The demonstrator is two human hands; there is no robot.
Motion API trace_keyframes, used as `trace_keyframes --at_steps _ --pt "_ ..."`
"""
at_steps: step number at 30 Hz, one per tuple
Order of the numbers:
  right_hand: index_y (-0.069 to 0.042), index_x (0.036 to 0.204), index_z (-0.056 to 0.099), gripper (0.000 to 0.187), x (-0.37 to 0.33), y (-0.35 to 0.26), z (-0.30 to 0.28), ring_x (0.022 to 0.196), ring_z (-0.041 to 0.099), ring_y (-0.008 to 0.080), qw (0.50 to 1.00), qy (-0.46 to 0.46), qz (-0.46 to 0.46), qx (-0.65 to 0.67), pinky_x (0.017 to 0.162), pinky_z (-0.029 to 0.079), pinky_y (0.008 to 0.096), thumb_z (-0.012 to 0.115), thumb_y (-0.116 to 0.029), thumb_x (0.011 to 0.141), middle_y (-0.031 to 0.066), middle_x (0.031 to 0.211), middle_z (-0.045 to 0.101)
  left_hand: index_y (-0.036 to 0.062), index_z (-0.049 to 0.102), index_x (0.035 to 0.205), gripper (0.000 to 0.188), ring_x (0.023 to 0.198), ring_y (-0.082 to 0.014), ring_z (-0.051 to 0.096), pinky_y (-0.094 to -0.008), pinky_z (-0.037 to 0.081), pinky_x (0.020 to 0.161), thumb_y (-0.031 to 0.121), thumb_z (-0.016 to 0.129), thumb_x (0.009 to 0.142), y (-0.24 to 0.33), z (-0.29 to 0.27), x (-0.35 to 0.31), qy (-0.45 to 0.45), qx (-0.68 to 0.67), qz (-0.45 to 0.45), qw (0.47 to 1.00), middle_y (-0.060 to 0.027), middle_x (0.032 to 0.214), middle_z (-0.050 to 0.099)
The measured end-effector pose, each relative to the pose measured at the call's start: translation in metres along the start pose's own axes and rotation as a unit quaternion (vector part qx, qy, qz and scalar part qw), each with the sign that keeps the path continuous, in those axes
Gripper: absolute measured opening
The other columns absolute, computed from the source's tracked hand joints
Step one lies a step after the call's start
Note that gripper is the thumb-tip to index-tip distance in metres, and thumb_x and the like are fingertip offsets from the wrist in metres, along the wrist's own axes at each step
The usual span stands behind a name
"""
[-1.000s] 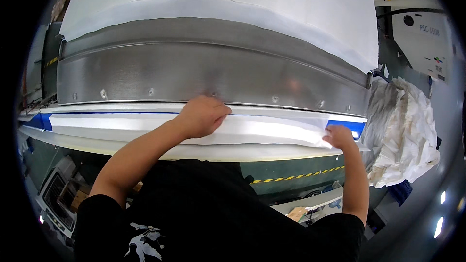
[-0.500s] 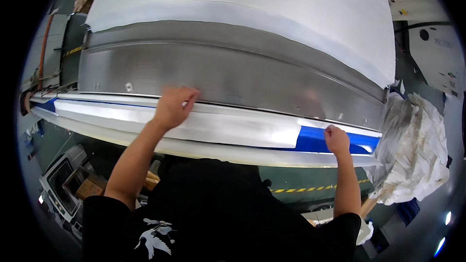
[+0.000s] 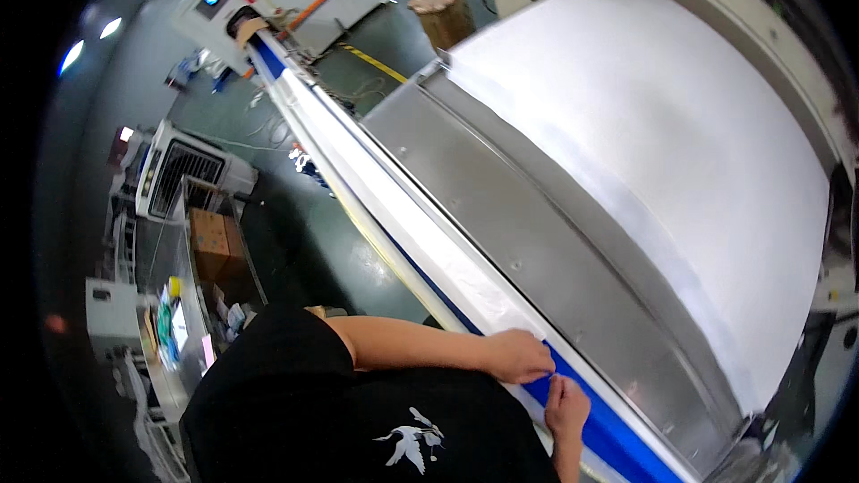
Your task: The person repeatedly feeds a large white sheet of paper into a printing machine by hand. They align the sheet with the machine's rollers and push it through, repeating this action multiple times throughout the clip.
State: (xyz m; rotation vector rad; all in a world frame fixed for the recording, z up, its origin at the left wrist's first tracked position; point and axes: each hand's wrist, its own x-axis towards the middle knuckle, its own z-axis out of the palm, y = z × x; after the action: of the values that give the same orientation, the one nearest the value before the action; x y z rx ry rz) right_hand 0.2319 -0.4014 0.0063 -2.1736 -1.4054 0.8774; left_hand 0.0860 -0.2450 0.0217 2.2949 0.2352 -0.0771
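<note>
At the table's near edge I see left hand [image 3: 517,356] and right hand [image 3: 566,404] side by side, fingertips pinching the white film [image 3: 420,241] off the blue strip [image 3: 598,425]. Beyond: steel plate [image 3: 528,233], white fabric [image 3: 662,134].

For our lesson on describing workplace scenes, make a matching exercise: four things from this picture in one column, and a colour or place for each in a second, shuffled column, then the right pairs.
Things:
1. fabric sheet
2. strip along the table edge
3. metal panel
4. cardboard box

Descriptions:
A. blue
B. brown, down on the left beside the machines
C. white, spread over the big table
D. grey and shiny, between sheet and edge

Pairs: 1-C, 2-A, 3-D, 4-B
</note>
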Motion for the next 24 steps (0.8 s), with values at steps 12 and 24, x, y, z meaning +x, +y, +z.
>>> trace_keyframes --at_steps 12,24 --pt "-0.008 0.089 0.06 0.023 0.023 -0.02 0.008 0.076 0.061 0.0375 0.987 -0.098 -0.101 -0.076 0.064 0.048 0.0478 0.051 -0.029 0.086 0.0158 0.081 0.062 0.0082 0.062 0.097 0.029 0.087 -0.0332 0.061 -0.0424 0.048 0.073 0.035 0.056 0.088 0.008 -0.002 -0.014 0.046 -0.057 -0.063 0.995 -0.0123 0.092 0.063" --pt "-0.006 0.098 0.061 0.025 0.027 -0.036 0.024 0.078 0.062 0.0399 0.985 -0.107 -0.123 0.056 0.064 0.048 0.0429 0.058 -0.028 0.086 0.0217 0.081 0.063 0.0081 0.061 0.096 0.022 0.087 -0.0321 0.061 -0.0413 0.048 0.073 0.027 0.06 0.084 -0.002 -0.007 -0.033 0.059 -0.007 -0.054 0.997 -0.011 0.095 0.061"
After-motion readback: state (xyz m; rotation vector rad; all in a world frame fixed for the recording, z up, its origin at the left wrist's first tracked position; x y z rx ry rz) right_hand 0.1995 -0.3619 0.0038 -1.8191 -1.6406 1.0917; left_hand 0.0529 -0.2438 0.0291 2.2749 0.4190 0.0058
